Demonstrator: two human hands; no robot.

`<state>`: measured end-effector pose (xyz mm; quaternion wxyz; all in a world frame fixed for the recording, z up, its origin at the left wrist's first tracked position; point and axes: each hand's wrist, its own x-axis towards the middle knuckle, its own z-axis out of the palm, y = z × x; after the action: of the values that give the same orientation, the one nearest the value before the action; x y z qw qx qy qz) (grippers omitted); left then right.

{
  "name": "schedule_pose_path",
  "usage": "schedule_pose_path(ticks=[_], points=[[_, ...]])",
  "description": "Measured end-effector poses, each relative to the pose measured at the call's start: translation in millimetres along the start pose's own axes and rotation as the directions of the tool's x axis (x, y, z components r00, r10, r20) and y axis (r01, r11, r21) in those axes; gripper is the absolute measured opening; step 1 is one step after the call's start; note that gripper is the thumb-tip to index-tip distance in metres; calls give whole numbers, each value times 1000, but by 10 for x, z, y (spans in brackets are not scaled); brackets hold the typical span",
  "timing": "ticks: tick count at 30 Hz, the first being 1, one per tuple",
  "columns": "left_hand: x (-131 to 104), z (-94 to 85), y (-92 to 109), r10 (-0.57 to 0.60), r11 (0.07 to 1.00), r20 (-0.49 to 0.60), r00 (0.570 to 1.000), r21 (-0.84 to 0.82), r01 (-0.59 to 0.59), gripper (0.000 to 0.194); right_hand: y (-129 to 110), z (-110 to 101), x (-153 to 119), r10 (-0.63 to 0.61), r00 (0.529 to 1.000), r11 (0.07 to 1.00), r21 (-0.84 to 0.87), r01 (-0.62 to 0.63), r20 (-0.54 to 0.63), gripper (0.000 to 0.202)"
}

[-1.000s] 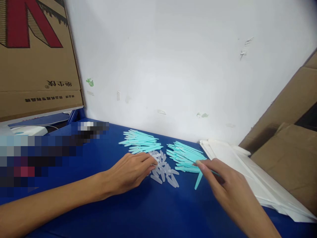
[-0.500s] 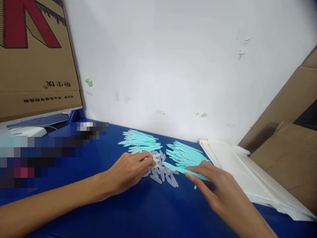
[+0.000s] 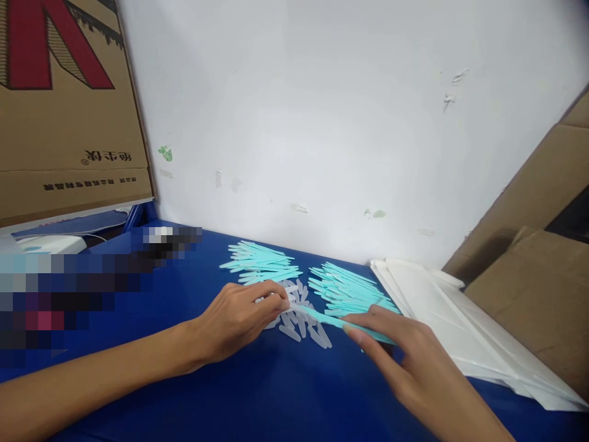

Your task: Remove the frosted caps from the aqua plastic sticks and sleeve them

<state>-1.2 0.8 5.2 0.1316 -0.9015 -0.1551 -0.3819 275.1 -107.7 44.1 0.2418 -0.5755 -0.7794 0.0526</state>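
My right hand (image 3: 391,344) pinches a turquoise stick-like tool (image 3: 338,321) whose narrow end points left. At that end, my left hand (image 3: 251,313) has its thumb and fingers closed on a small translucent cap, which meets the tool's tip. Below and around the fingertips lies a heap of translucent caps (image 3: 321,335). Behind my left hand is a pile of turquoise tools (image 3: 260,261); another pile of turquoise tools (image 3: 345,287) lies behind my right hand.
The blue table (image 3: 257,393) meets a white wall. White flat sheets or bags (image 3: 442,313) lie at the right beside cardboard (image 3: 534,294). A printed cardboard box (image 3: 69,123) stands at the left, above a pixelated area.
The turquoise tool has moved slightly left, and its tip now meets the cap in my left hand. My left hand has barely moved.
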Motion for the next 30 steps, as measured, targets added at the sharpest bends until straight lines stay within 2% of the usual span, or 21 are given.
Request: schedule_pose_path(ticks=[4,9,19,26,30], points=[[1,-17,11,3,1000,1,1000,1,-3,10,-30,-12,-14,10,1000,1000,25,-10,12,35],[-14,-17,13,10,999,-25,1000,44,-9,7,-24,12,-9,-20,999,1000,-4,20,-30,33],[19,-45,66,63,997,-34,997,44,-61,11,-183,19,36,-30,998,995,101,25,48,33],[24,-30,12,27,993,-8,1000,112,-26,17,-33,7,14,15,999,998,54,-13,-40,37],[27,-26,15,20,993,-8,1000,118,-19,16,-62,-5,11,37,998,998,57,-35,-47,37]])
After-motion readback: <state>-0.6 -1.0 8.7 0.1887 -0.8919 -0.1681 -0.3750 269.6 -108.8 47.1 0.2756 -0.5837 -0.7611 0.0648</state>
